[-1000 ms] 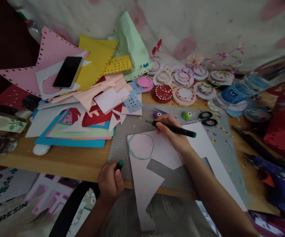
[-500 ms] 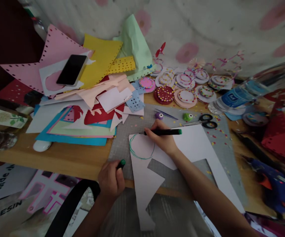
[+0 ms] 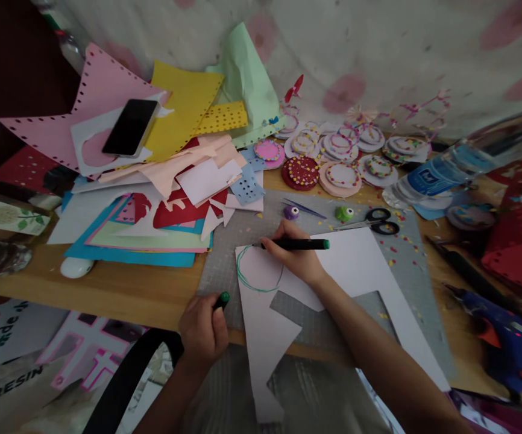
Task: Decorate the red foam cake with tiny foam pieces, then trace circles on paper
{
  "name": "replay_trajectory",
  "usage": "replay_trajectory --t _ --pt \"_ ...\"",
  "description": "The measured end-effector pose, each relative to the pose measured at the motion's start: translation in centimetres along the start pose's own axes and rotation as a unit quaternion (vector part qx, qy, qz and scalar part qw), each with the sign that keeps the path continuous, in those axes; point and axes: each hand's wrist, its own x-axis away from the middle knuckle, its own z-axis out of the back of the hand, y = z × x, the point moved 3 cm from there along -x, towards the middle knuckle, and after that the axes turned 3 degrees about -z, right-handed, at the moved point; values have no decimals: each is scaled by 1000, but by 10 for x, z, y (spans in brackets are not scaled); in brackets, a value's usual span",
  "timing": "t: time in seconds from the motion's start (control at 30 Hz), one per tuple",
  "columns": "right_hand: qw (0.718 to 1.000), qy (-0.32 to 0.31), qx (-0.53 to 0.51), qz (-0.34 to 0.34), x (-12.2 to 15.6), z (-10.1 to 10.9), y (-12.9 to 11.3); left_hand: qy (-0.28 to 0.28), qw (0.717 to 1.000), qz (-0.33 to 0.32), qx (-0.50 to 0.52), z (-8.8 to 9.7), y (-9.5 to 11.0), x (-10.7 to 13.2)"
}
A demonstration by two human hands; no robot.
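My right hand [image 3: 295, 253] grips a black marker [image 3: 306, 244] with a green end, its tip at the top edge of a drawn circle. The green circle [image 3: 247, 282], traced with overlapping lines, sits in the upper left corner of a white sheet of paper [image 3: 346, 259] with angular pieces cut out of it. My left hand [image 3: 203, 328] is closed round the green-topped marker cap [image 3: 223, 298], left of the sheet and just off the table's front edge. Beneath the sheet lies a grey cutting mat [image 3: 225, 259].
Scissors [image 3: 384, 222], tweezers [image 3: 306, 208] and two small eyed beads, purple [image 3: 290, 212] and green [image 3: 344, 213], lie behind the sheet. Layered paper discs [image 3: 303, 173] stand farther back. Coloured paper and a phone [image 3: 131, 128] pile up left; a water bottle [image 3: 433, 175] and glue gun [image 3: 505, 337] lie right.
My right hand and the marker have shifted slightly left along the top of the circle. My left hand stays in place with the cap.
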Motion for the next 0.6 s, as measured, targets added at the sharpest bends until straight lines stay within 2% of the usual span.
replay_trajectory --t 0.6 --pt "1000 27 -5 8 1 15 1 -8 1000 3 -5 1 0 -1"
